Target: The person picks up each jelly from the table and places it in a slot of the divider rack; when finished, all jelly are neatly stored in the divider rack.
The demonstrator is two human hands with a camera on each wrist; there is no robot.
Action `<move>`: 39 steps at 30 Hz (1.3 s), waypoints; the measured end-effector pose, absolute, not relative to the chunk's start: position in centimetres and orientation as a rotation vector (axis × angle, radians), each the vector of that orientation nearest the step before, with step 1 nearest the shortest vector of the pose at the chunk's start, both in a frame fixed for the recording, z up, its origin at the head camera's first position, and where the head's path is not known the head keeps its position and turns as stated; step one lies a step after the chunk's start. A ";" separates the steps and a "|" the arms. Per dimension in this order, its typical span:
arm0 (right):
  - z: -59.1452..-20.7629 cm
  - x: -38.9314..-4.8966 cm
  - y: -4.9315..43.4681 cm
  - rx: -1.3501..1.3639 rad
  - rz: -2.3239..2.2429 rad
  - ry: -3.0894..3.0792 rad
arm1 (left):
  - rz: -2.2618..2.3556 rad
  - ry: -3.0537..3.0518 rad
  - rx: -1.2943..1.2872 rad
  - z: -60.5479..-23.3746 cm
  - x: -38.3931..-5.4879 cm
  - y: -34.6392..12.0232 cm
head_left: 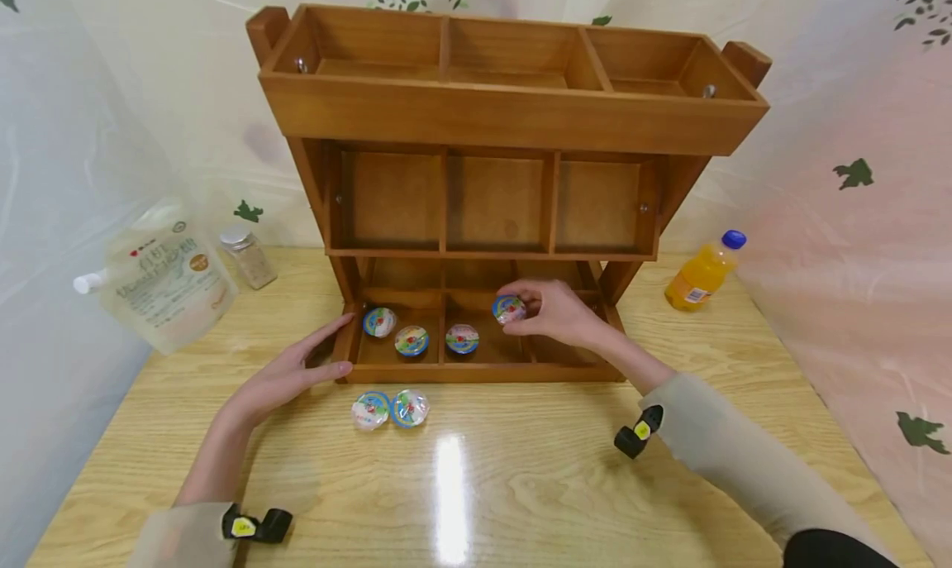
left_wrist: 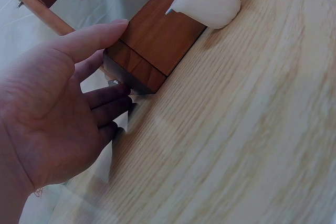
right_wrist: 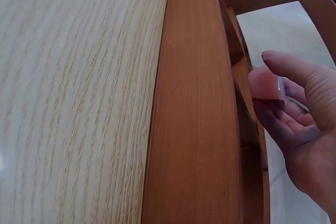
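A brown wooden rack (head_left: 483, 373) stands on the table, its tiers split into compartments. At the bottom tier's left end, my left hand (head_left: 286, 378) holds the corner, thumb on the front board and fingers round the side. My right hand (head_left: 558, 312) pinches a small pink jelly cup (right_wrist: 266, 84) with a printed film lid above the bottom tier's middle compartment. Below it in that compartment sits another jelly cup (head_left: 462, 339). Two jelly cups, one with a yellowish lid (head_left: 411, 341), sit in the left compartment. Two whitish cups (head_left: 370, 410) lie side by side before the rack.
A clear spouted pouch (head_left: 167, 274) and a small lidded jar (head_left: 249, 258) stand left of the rack. To the right is an orange drink bottle (head_left: 702, 274) with a blue cap. White patterned sheeting (head_left: 833, 245) hangs around the wooden table (head_left: 550, 477).
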State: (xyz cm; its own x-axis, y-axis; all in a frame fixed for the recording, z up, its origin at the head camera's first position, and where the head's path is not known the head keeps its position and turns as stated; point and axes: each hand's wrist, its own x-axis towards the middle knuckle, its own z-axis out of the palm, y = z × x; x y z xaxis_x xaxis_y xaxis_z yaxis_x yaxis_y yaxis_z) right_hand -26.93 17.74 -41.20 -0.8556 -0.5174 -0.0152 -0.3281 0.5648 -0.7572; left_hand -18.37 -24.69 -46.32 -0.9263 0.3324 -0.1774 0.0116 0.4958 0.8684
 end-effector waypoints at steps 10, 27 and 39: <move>-42.2 -27.9 16.8 -0.803 -1.012 2.641 | 1.399 2.419 0.279 -46.2 -18.3 -24.7; -42.8 -28.1 15.6 -1.063 -0.634 2.762 | 1.412 2.411 0.290 -46.2 -18.3 -24.7; -43.2 -27.6 15.7 -1.100 -0.461 2.791 | 1.402 2.420 0.290 -46.3 -18.4 -24.6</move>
